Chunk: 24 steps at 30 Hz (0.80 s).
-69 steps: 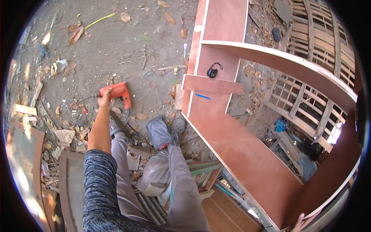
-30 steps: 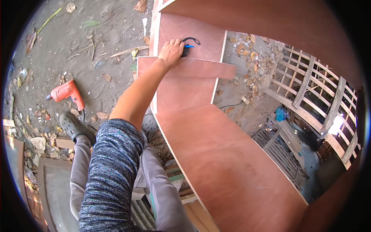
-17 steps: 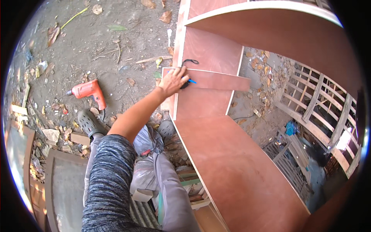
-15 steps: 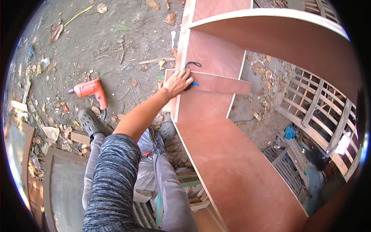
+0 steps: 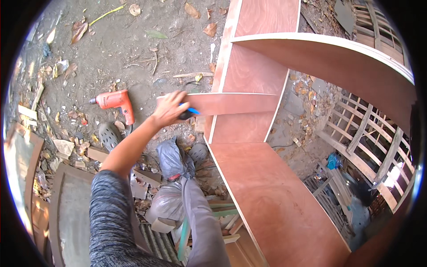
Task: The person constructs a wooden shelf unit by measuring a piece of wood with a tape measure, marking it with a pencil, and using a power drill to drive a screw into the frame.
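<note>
My left hand [image 5: 169, 109] grips the left end of a narrow reddish plywood strip [image 5: 235, 103], fingers over its top edge. Under the thumb of that hand is a small black-and-blue object [image 5: 189, 114], mostly covered, its kind unclear. The strip lies crosswise over a long plywood frame [image 5: 244, 129] with pale edges, its left end sticking out past the frame's left side. A tall curved-looking plywood panel [image 5: 329, 62] rises from the frame, and a wide plywood panel [image 5: 284, 200] extends toward me. My right hand does not show.
An orange corded drill [image 5: 116, 101] lies on the dirt at left, near my grey clog [image 5: 109, 135]. Plastic bags [image 5: 171, 158] and wood scraps sit around my legs. Framed panels [image 5: 73, 213] lie at lower left; a slatted wooden crate [image 5: 364, 133] stands at right.
My left hand has moved left together with the plywood strip, whose left end now reaches beyond the frame. The black-and-blue object moved along with the hand. The view has shifted slightly.
</note>
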{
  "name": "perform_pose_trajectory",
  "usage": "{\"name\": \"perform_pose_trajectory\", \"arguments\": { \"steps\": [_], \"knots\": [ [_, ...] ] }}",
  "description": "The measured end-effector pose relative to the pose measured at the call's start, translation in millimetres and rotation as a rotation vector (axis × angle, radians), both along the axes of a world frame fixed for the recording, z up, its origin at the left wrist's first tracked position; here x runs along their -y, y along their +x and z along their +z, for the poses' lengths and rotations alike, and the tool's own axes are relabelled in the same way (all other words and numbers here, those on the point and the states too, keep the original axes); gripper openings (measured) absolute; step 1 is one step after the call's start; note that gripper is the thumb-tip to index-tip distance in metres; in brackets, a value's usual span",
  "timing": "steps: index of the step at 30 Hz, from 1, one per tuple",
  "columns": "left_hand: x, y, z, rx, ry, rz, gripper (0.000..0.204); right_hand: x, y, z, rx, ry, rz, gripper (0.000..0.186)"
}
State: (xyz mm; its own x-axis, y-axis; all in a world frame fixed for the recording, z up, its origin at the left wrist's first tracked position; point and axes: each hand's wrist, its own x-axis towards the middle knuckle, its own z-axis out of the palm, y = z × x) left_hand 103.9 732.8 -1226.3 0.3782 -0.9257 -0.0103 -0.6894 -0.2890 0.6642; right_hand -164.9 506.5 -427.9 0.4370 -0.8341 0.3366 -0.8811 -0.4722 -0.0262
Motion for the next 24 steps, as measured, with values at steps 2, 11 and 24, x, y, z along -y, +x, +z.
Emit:
{"name": "perform_pose_trajectory", "arguments": {
  "steps": [2,11,24],
  "knots": [
    [-65,12,11,0.029,0.109,0.06,0.068,1,0,1,0.003,-0.004,0.0,0.075],
    [-282,67,69,0.117,0.227,0.369,0.061,4,2,8,-0.026,-0.028,0.005,0.073],
    [-250,203,-21,0.432,0.277,0.916,0.072,11,8,26,-0.134,-0.096,0.012,0.071]
  ]
}}
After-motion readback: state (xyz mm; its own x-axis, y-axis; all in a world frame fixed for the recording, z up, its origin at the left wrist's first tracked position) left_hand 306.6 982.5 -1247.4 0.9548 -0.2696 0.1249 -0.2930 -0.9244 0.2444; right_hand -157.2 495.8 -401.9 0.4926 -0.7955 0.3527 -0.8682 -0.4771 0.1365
